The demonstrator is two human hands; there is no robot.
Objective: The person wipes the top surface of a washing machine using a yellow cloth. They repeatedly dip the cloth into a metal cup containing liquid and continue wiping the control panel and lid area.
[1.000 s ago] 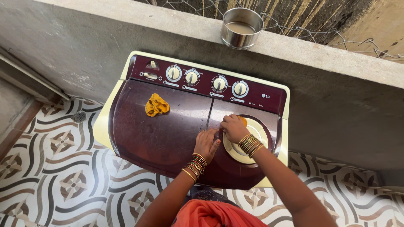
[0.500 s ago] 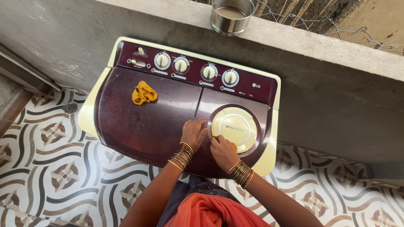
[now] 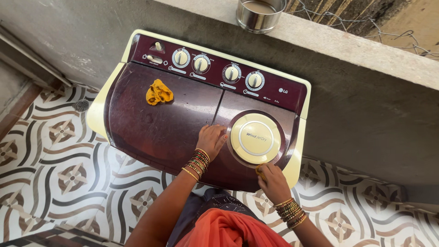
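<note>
Down at the near right edge of the washing machine [image 3: 160, 132], the right hand [image 3: 273, 181] is bunched closed over a small yellow cloth [image 3: 259, 170], of which only a sliver shows at the fingertips, pressed against the dark maroon lid just below the round cream cap [image 3: 255, 138]. That cloth is mostly hidden under the fingers, so its shape cannot be told; what shows is a bright yellow-orange fold touching the lid's rim. The left hand [image 3: 211, 140] lies flat with fingers together on the maroon top, just left of the cream cap, holding nothing. Both wrists carry stacked bangles. A second crumpled yellow cloth [image 3: 158, 93] lies loose on the left lid, well apart from both hands, near the control panel with its 4 cream dials [image 3: 217, 69]. Behind the machine, a steel pot [image 3: 259, 13] stands on the concrete ledge [image 3: 366, 50]. Patterned floor tiles [image 3: 59, 174] surround the machine.
</note>
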